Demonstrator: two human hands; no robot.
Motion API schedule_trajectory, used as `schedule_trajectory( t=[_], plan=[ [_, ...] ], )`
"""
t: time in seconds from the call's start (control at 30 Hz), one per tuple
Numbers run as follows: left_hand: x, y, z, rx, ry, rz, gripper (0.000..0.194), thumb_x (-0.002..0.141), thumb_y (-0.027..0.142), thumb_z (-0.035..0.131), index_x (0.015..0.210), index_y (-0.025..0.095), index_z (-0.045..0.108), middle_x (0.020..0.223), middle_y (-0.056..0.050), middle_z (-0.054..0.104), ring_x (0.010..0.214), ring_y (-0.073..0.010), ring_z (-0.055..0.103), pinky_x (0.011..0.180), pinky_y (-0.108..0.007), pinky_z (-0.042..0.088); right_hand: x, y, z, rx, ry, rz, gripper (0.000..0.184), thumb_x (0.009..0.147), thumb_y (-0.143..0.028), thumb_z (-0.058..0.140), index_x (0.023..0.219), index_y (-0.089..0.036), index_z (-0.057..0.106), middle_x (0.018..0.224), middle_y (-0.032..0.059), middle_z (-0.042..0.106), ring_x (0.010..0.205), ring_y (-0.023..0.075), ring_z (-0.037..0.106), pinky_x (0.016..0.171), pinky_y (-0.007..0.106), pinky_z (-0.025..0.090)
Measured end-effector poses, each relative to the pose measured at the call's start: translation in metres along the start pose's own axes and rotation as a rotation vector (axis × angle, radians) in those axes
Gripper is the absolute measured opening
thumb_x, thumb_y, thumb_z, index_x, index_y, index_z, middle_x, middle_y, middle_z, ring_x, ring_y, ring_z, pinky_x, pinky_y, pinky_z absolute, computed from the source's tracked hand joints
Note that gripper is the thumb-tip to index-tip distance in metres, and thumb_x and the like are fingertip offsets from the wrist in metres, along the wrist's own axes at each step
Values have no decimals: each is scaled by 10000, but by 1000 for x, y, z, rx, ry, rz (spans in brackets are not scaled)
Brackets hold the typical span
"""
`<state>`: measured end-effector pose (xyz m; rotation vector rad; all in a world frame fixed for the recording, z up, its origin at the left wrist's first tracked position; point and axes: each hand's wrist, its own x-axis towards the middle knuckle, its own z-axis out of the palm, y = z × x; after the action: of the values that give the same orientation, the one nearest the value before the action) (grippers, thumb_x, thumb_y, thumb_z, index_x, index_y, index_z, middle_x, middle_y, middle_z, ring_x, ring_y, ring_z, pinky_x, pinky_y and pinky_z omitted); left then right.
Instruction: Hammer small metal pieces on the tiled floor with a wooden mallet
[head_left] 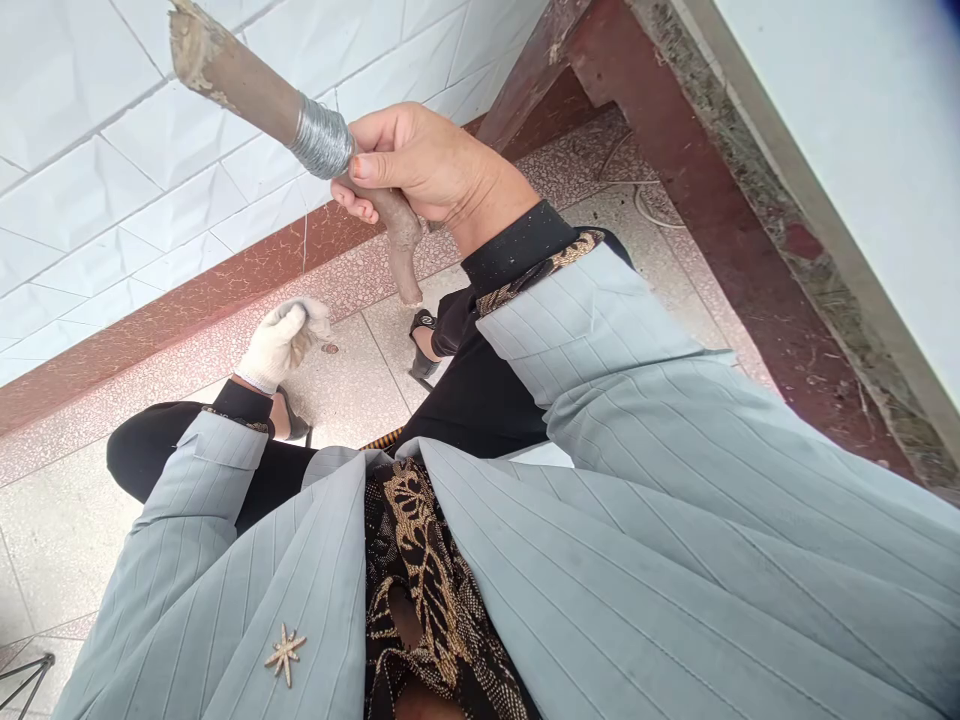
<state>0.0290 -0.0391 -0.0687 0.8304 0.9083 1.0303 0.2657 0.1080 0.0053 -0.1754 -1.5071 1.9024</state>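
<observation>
My right hand (409, 165), bare, is closed around a bent wooden stick (244, 85) with a broken, pale upper end. Silvery metal wire (322, 137) is wound in tight turns around the stick, just beside my right thumb. The stick's crooked lower end points down toward the floor. Lower and to the left, my left hand (281, 345) wears a white knit glove, its fingers pinched together. A thin strand runs down from the wound wire toward the glove; the exact grip there is hard to see.
A white tiled wall (150, 130) with a reddish-brown skirting (187, 290) stands in front. On the right is a dark red wooden frame (720, 200) under a white surface (862, 130). A thin cable (645, 205) lies on the speckled floor (345, 370). My legs are below my hands.
</observation>
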Motion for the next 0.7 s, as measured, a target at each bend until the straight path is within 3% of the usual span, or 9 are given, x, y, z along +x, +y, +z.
schedule_trajectory(
  t=[0.13,0.23,0.3,0.37,0.47,0.57,0.7],
  plan=[
    [2,1,5,40,7,28,569,933,607,872,654,189,604,599,25,518,568,-108,575,598,-247,565,2,5,-4,2,25,-15,641,765,-558,1023,879,-69,624,767,-7,673,589,38,586,517,132,507],
    [3,3,9,59,28,38,638,926,624,871,620,192,516,554,61,390,473,-62,388,481,-204,426,3,10,-7,2,80,-13,677,720,-583,1041,860,-68,625,761,7,676,576,44,581,497,139,502],
    [3,5,12,89,86,33,595,952,596,851,650,199,526,536,85,311,444,-51,267,429,-189,317,5,11,-7,-6,116,6,568,830,-489,1003,853,-74,616,755,11,667,566,47,569,490,143,492],
    [3,7,15,123,165,20,502,995,555,809,714,212,573,525,103,256,431,-57,201,406,-188,258,7,12,-4,-69,197,55,349,1027,-269,823,835,-83,599,734,9,647,546,49,549,483,149,472],
    [3,8,18,135,233,33,399,1030,509,768,794,223,622,527,113,217,424,-67,184,403,-190,260,11,11,4,-264,408,201,315,1061,-21,583,763,-122,560,652,-12,589,501,50,488,474,154,407],
    [3,9,17,137,222,92,345,1019,517,770,857,226,681,551,105,228,437,-75,214,420,-203,291,13,11,13,-362,594,312,333,1020,-51,623,719,-160,532,606,-28,554,512,52,452,491,154,360],
    [3,9,15,179,203,146,363,975,583,793,896,236,725,579,88,263,468,-88,234,449,-236,312,14,7,21,-352,655,347,357,1057,-19,553,725,-146,526,614,-36,550,504,37,455,490,149,371]
  ],
)
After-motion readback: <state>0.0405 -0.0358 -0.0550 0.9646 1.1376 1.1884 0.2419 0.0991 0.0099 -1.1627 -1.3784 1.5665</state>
